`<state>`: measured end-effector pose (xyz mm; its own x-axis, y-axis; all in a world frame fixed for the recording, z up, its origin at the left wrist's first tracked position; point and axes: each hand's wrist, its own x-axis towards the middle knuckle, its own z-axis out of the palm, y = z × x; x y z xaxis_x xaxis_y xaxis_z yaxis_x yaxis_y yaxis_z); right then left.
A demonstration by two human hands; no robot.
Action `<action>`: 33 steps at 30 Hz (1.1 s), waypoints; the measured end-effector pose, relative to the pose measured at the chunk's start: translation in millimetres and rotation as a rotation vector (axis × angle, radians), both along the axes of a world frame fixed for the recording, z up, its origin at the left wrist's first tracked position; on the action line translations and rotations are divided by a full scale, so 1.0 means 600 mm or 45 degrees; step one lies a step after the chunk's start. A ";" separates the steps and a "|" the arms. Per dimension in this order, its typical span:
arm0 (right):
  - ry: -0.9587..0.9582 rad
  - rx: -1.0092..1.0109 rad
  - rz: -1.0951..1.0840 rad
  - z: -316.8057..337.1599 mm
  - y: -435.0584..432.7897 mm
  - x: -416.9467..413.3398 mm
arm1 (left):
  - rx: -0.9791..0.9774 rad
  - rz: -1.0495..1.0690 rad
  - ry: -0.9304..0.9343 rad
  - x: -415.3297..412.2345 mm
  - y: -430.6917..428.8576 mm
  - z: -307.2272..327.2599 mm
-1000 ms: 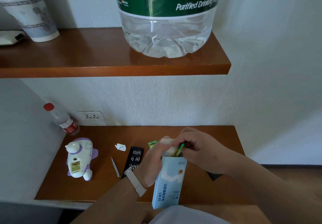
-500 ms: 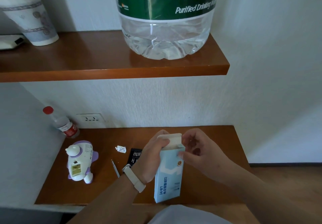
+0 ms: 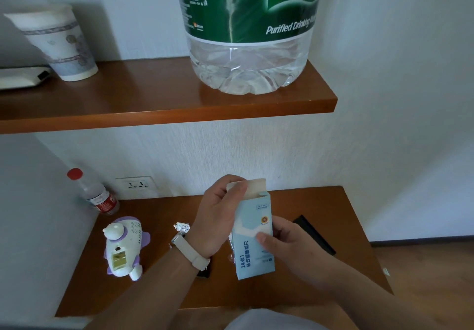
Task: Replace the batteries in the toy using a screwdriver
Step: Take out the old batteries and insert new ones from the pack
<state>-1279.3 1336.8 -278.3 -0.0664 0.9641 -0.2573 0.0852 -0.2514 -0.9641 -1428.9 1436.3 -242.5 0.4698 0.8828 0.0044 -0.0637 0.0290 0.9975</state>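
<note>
A white and purple toy (image 3: 125,249) lies on the lower wooden shelf (image 3: 302,286) at the left, its battery bay open and facing up. I hold a light blue battery box (image 3: 252,242) upright above the shelf. My left hand (image 3: 218,217) grips the box near its top, fingers at the open flap. My right hand (image 3: 284,242) holds the lower front of the box, thumb on its face. A small white battery cover (image 3: 181,226) lies by my left wrist. The screwdriver bit case (image 3: 204,273) is mostly hidden under my left forearm.
A small bottle with a red cap (image 3: 95,193) leans in the left corner by a wall socket (image 3: 137,184). A black lid (image 3: 314,234) lies at the right. On the upper shelf (image 3: 164,114) stand a large water jug (image 3: 246,29) and a paper cup (image 3: 57,42).
A green battery in my right hand went into the box. My right hand then slid from the box top down to its lower front. The box rose and the view tilted down.
</note>
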 end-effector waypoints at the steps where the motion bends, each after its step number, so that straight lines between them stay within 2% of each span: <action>1: -0.002 0.005 -0.021 -0.001 -0.001 -0.002 | 0.021 0.002 0.003 -0.005 -0.001 0.002; 19: -0.078 0.013 -0.185 -0.006 -0.025 -0.099 | 0.010 0.003 0.106 -0.111 -0.001 -0.016; 24: 0.021 -0.003 -0.246 -0.022 -0.037 -0.140 | 0.006 -0.025 0.116 -0.143 -0.002 -0.032; 33: 0.075 -0.055 -0.243 -0.029 -0.058 -0.146 | 0.384 -0.087 0.345 -0.166 -0.020 -0.068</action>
